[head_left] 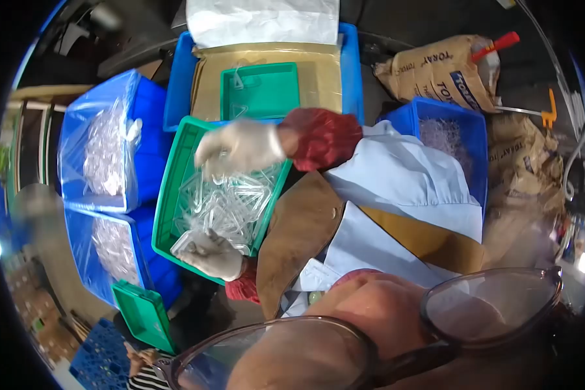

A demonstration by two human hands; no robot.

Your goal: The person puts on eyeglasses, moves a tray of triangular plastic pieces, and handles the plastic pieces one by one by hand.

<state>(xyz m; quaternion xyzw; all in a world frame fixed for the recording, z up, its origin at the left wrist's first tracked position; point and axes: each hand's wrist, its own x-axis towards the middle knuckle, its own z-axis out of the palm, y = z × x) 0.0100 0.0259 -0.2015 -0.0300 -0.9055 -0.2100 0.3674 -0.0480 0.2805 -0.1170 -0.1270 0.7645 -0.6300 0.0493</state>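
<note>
On the left side, an upper blue bin (153, 123) and a lower blue bin (148, 257) are standing adjacent, both film-lined and containing clear plastic. At the top, a blue crate (351, 71) is holding brown cardboard. Centre: a deep green tray (170, 177) is sitting before the person. Upper right: a printed paper sack (429, 68) is lying near a blue tub (478, 146). Inside the crate, a small green tray (273, 94) is resting. Right hand (240, 148), white-gloved, blurring over the heap; grip cannot be told. Left hand (213, 255), white-gloved, fingers curling at the heap's edge; whether clamped, cannot be told. Clear bent plastic pieces (231, 201) are lying heaped in the deep green tray.
</note>
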